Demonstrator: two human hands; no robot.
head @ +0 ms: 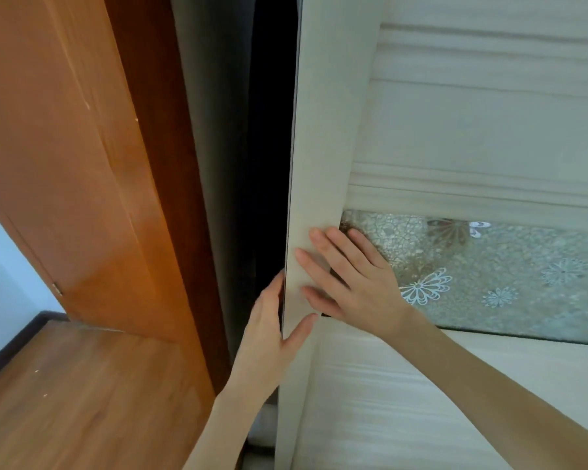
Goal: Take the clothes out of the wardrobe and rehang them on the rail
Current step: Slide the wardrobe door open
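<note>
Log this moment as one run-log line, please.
wardrobe door: ajar | left hand: grips its edge | right hand: flat on its face | interior: dark, contents unseen

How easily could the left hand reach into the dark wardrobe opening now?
Probably only partly. The left hand grips the edge of the pale wood-grain sliding door, fingers behind it; the narrow dark opening looks too tight for an arm to go deep.

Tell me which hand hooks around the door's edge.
The left hand: its fingers go behind the edge of the pale door; the right hand lies flat on its front.
</note>
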